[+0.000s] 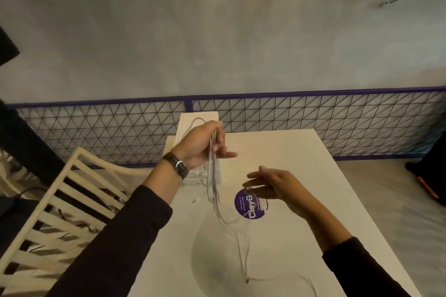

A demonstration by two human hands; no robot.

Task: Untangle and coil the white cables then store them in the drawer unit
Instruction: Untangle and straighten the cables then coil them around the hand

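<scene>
Holding the white cables point(212, 171) up above the counter point(301, 152), the left hand point(205, 144) has its grip closed around several strands at once, near the top of the bundle. A loop stands out above the fist, and the rest hangs down in long lines, so gravity pulls the strands straight and the knots become easier to see. The lower ends reach the counter and lie there in loose curves, some of them running toward the near edge.

The right hand point(272, 188) is lower and to the right, with the fingers spread and the palm turned toward the bundle. Its grip is open and holds nothing firmly; whether a thin strand touches its fingers I cannot tell. I think it is placed there to catch the hanging part and to guide it into a coil.

Behind the left hand stands the white drawer unit point(193, 123), at the far side of the counter, and one drawer seems pulled out with small white things inside. A round purple sticker point(243, 202) lies on the counter under the right hand. A white chair point(60, 200) stands at the left. The coiling looks not yet finished, and storing comes after
</scene>
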